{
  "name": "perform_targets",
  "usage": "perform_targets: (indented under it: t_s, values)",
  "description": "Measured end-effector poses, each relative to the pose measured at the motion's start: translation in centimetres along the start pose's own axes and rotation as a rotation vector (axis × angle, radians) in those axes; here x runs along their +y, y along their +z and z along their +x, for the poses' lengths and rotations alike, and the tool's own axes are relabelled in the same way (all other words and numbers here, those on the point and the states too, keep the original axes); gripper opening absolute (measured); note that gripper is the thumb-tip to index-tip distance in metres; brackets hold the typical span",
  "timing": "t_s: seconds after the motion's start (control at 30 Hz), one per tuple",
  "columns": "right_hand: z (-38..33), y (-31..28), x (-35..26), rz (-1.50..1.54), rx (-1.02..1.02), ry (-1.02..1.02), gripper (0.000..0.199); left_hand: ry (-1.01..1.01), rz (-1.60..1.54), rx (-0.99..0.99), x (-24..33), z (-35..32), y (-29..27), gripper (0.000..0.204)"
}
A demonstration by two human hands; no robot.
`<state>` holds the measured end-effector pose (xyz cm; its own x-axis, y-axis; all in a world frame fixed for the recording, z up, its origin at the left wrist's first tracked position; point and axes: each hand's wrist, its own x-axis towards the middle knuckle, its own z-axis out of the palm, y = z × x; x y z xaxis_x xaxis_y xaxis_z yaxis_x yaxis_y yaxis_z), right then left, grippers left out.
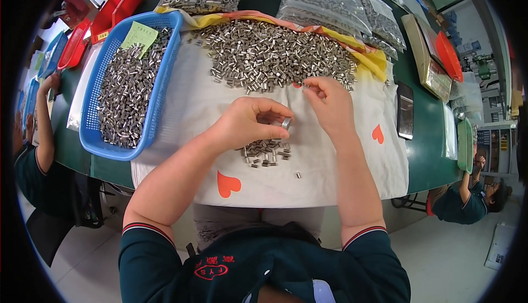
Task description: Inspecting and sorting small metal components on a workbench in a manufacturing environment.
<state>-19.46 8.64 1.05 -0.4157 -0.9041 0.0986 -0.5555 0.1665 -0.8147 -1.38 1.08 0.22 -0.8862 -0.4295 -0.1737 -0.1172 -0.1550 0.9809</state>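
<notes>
My left hand [248, 120] is closed, with a small round silvery metal piece [286, 122] gripped between thumb and fingers. Beneath it, a little heap of short metal cylinders [267, 153] lies on the white cloth [308, 190]. One loose cylinder [298, 175] rests apart, nearer to me. At the near edge of the large pile of metal cylinders [275, 50], my right hand [331, 104] makes a pinch with thumb and forefinger. What those fingertips hold, if anything, is too small to make out.
A blue basket [88, 105] of metal parts stands at left, a yellow-green note [140, 36] on top. Bags of parts [324, 0] line the back. A phone [405, 110] and a scale [426, 55] lie at right. Other people sit on both sides.
</notes>
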Motion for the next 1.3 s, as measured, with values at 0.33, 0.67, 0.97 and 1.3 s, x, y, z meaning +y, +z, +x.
perform_targets:
  t_s: [0.33, 0.67, 0.97, 1.3]
  values:
    - [0.7, 1.9, 0.6, -0.514, 0.129, -0.293, 0.006, 0.020, -0.105, 0.049, -0.3, 0.3, -0.2, 0.029]
    - [-1.1, 0.9, -1.2, -0.196, -0.054, -0.139, 0.005, 0.017, -0.272, 0.105, 0.0, 0.3, -0.7, 0.032]
    - [-2.1, 0.2, -3.4, 0.125, -0.166, -0.105, 0.006, 0.064, -0.277, 0.119, -0.1, 0.3, -0.8, 0.033]
    - [-2.5, 0.8, -3.4, 0.090, -0.125, -0.206, 0.008, 0.054, -0.250, 0.118, 0.2, 0.1, -0.7, 0.033]
